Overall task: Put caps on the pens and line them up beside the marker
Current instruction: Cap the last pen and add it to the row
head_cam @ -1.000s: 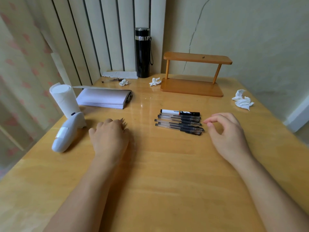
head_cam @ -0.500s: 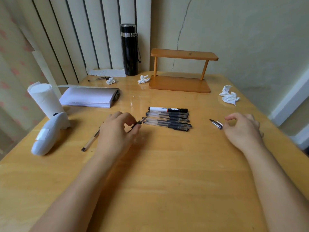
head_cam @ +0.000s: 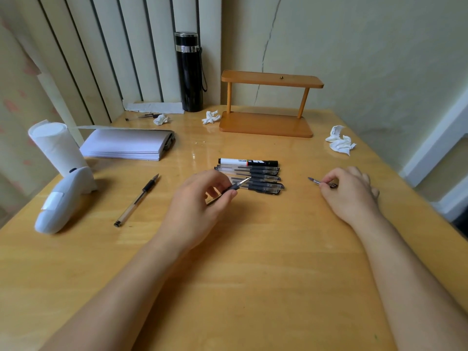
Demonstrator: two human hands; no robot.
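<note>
A black-and-white marker [head_cam: 248,162] lies mid-table with several capped clear pens [head_cam: 263,178] lined up just in front of it. My left hand [head_cam: 200,203] grips an uncapped pen [head_cam: 236,186], its tip pointing right over the row. My right hand [head_cam: 349,192] pinches a pen cap [head_cam: 315,181] to the right of the row, its closed end pointing left. A second uncapped pen [head_cam: 136,200] lies loose on the wooden table [head_cam: 253,262], to the left of my left hand.
A white handheld device [head_cam: 63,198] and a paper roll [head_cam: 57,146] stand at the left. Behind are a stack of paper [head_cam: 126,145], a black flask [head_cam: 189,72], a wooden shelf [head_cam: 268,102] and crumpled tissues [head_cam: 340,140].
My left hand lifted an uncapped pen off the table and turned its tip right. My right hand closed on the cap that lay to the right of the row.
</note>
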